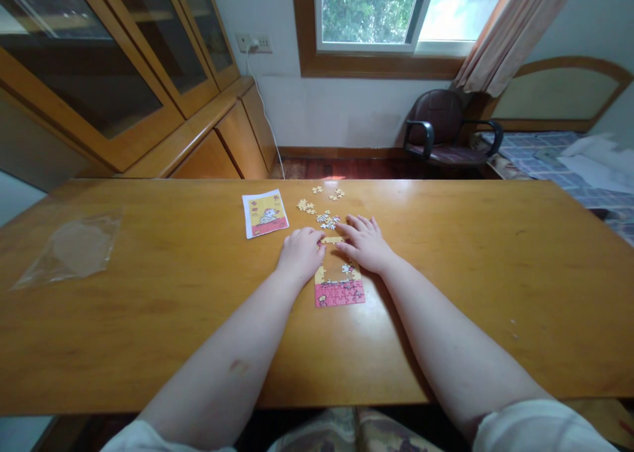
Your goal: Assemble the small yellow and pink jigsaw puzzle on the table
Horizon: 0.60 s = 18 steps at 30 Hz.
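Observation:
A small part-built jigsaw puzzle (339, 292), yellow above and pink-red at the bottom, lies on the wooden table (148, 306) in front of me. My left hand (300, 254) rests at the puzzle's upper left edge with fingers curled, the fingertips touching a yellow piece at the top. My right hand (365, 244) lies flat over the puzzle's upper right side, fingers stretched out and together. Several loose puzzle pieces (321, 211) are scattered just beyond my hands. A reference picture card (265, 213) lies to the left of the pieces.
A clear plastic bag (74, 247) lies at the table's left. A wooden cabinet with glass doors (123, 75) stands to the left. Beyond the table are a dark office chair (440, 131), a window and a bed (569, 161).

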{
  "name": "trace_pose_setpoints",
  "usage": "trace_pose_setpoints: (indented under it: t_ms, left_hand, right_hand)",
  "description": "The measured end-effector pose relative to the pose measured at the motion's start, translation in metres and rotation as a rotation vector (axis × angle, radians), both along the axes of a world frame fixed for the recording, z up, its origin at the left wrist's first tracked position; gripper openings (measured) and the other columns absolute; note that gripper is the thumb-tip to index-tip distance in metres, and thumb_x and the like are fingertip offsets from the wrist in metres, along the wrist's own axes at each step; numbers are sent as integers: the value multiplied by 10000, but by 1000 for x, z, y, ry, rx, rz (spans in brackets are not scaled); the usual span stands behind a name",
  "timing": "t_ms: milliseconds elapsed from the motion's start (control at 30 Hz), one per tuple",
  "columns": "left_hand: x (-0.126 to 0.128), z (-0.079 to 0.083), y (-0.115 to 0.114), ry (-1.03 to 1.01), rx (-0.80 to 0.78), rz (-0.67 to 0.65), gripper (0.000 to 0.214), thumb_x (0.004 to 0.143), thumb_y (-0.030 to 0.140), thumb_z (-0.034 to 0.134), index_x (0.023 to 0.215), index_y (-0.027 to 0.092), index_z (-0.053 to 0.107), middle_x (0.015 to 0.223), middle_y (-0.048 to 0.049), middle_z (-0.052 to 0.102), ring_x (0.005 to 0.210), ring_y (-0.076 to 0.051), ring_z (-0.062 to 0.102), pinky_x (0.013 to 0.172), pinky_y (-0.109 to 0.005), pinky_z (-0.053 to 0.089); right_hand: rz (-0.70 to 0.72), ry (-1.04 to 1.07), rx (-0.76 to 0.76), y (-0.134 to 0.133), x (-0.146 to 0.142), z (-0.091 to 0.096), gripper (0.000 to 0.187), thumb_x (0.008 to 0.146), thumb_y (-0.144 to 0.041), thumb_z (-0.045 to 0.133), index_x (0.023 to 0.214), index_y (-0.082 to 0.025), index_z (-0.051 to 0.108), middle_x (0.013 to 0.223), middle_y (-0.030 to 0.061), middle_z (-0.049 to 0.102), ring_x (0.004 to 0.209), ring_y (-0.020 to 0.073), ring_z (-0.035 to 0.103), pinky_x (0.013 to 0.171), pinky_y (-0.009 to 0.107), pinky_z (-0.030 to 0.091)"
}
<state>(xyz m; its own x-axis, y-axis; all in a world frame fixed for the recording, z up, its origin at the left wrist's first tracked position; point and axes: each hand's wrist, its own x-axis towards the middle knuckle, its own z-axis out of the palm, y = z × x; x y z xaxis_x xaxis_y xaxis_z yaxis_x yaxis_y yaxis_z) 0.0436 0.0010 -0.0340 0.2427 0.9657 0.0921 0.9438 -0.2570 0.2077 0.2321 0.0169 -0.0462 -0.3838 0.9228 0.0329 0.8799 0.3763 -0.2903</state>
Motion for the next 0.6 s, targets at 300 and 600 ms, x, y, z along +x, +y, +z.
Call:
trace_pose_setpoints:
  t_ms: [300, 600]
  left_hand:
    - [-4, -3, 8, -65, 7, 10, 296, 866, 290, 502, 1125, 235, 635, 1109, -61, 646, 1039, -240, 563, 918, -364, 432]
    - [-4, -5, 9, -95, 28, 29, 313, 871, 302, 486, 1131, 212, 636, 1124, -70, 625, 1061, -245, 549, 936, -384, 432]
  right_hand:
    - [-48, 155, 15, 3, 3, -5, 591, 902, -562, 428, 1373, -208, 469, 1414, 119, 459, 1324, 265, 357, 1132, 499, 164]
    - [-62, 256, 85, 5, 4, -6, 351, 929, -414, 458, 1121, -197, 655, 1249, 98, 594, 1185, 227, 477, 1058, 394, 309]
